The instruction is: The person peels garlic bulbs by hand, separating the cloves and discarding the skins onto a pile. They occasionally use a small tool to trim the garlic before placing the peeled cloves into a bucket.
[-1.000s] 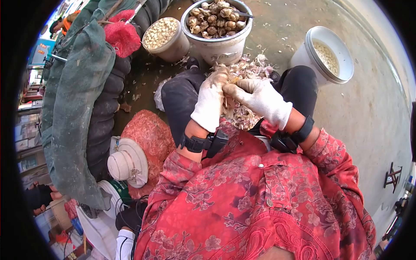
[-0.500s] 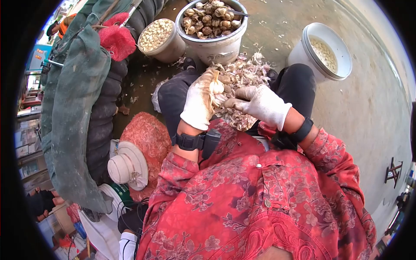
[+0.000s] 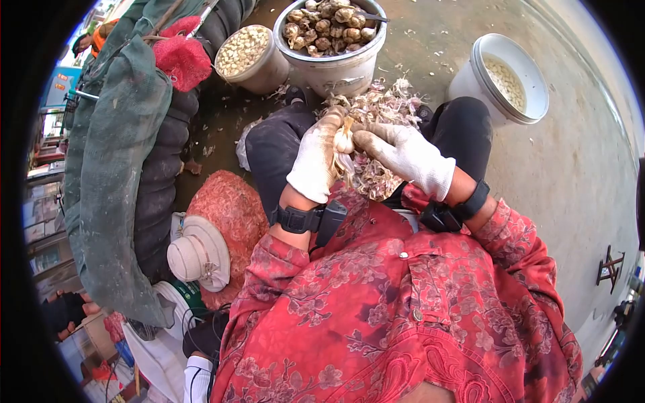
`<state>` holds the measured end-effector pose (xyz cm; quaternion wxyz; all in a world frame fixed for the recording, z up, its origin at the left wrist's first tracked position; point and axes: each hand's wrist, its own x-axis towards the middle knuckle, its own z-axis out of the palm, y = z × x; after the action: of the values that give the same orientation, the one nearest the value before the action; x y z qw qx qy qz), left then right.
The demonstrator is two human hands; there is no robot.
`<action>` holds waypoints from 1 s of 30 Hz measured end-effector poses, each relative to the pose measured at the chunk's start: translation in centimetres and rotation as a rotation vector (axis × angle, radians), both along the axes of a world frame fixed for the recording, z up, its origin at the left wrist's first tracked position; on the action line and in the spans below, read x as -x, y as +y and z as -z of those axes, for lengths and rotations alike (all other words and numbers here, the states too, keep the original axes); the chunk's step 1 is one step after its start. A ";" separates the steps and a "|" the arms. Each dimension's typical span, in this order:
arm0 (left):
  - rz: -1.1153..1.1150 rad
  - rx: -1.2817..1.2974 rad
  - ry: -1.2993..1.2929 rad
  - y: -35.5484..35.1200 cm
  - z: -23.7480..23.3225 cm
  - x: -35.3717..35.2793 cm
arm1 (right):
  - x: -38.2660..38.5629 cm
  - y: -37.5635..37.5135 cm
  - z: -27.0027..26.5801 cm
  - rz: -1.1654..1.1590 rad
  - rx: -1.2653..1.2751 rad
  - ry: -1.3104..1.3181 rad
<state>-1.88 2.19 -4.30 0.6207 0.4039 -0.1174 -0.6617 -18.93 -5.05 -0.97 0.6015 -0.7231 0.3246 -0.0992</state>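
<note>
A partly peeled garlic bulb, with loose skin hanging below it, is between my two gloved hands. My left hand is wrapped round it from the left side. From the right, my right hand is closed against the bulb, thumb and fingers pinching at its edge; the fingertips are partly hidden. Both white work gloves are browned at the fingers. Beneath the hands, a heap of garlic skins covers the ground between my knees.
Beyond my feet stand a large bucket of unpeeled garlic bulbs and a smaller bucket of peeled cloves. At right is a white bucket with cloves in liquid. A red mesh sack and hat lie left.
The garlic bulb has turned more upright and moved slightly right and down. My right hand has drawn in against it, its fingers shifting up and left.
</note>
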 end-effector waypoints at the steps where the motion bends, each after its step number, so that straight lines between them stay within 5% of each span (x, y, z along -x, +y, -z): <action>1: 0.000 0.000 0.000 0.1 -0.1 0.2 | 0.1 0.0 -0.2 0.000 -0.031 0.004; 9: 0.032 -0.077 -0.255 0.2 -1.4 1.7 | 0.0 0.4 -0.6 -0.021 -0.271 -0.007; 15: 0.014 0.047 -0.123 -0.4 0.4 1.2 | -0.5 0.5 0.5 0.125 -0.457 -0.204; 16: 0.013 0.201 -0.305 -0.1 0.0 1.7 | -0.4 0.3 -0.2 0.139 -0.489 -0.180; 21: -0.027 0.119 -0.471 -0.2 0.5 2.4 | -0.8 0.2 -0.5 0.211 -0.619 -0.137; 30: -0.107 -0.010 -0.445 -0.4 0.0 2.8 | -1.8 0.7 1.3 0.269 -0.422 -0.194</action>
<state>-4.66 1.75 -4.29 0.6115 0.5487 -0.2265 -0.5233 -17.10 -4.33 -2.31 0.7487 -0.5194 0.3719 -0.1772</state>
